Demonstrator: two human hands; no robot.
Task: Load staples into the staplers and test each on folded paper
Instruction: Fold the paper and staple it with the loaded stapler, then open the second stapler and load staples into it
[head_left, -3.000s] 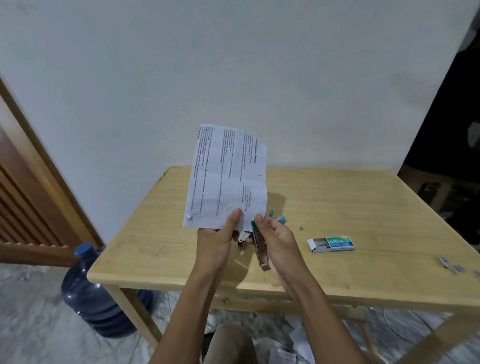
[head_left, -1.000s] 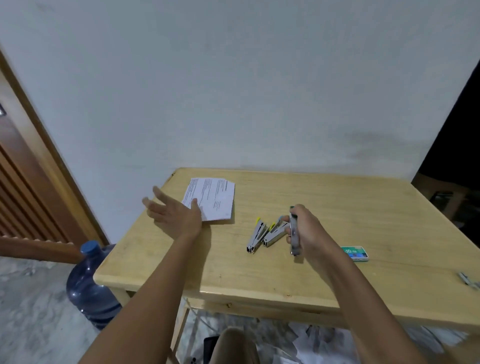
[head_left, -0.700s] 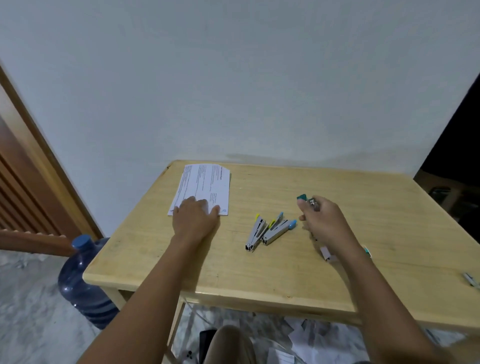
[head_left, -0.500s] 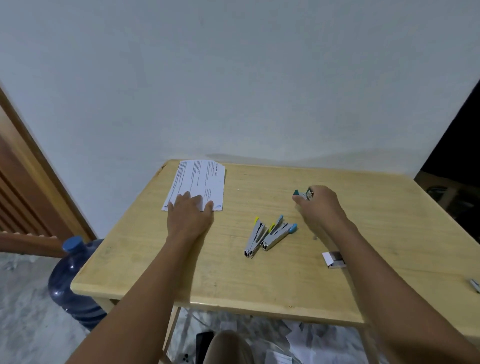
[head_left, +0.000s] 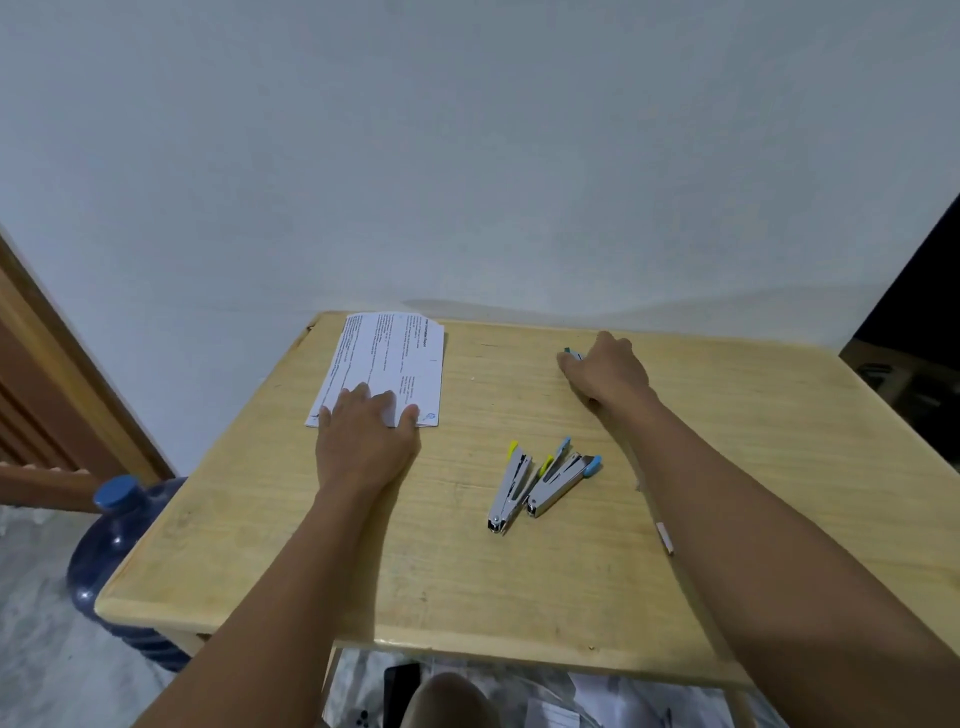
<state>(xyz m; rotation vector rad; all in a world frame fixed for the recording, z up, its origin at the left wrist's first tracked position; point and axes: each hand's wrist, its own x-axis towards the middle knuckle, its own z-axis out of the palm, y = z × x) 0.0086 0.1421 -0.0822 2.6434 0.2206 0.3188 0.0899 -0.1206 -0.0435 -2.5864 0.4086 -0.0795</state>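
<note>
a wooden desk (head_left: 519, 587) stands against a pale wall, and a blue water jug (head_left: 111, 561) with a blue cap sits on the floor at its left corner, beside a wooden door frame. loose papers lie on the floor under the desk. the folded paper (head_left: 387, 361), printed with text, lies flat at the far left corner of the desk, and the left hand (head_left: 366, 441) rests palm down with fingers spread flat on its near edge. two staplers lie side by side near the middle of the desk, touching or nearly so: the yellow-tipped stapler (head_left: 511, 486) on the left and the blue-tipped stapler (head_left: 561, 478) on the right, both with jaws pointing toward the near edge. a third stapler (head_left: 571, 355), with a green tip, is at the far side of the desk under the right hand (head_left: 605, 371), which covers most of it; whether the fingers are clamped on it or only laid over it cannot be told. the right forearm hides much of the desk behind it, and a thin pale edge of some small item (head_left: 665, 537) shows beside that forearm, too hidden to name.
</note>
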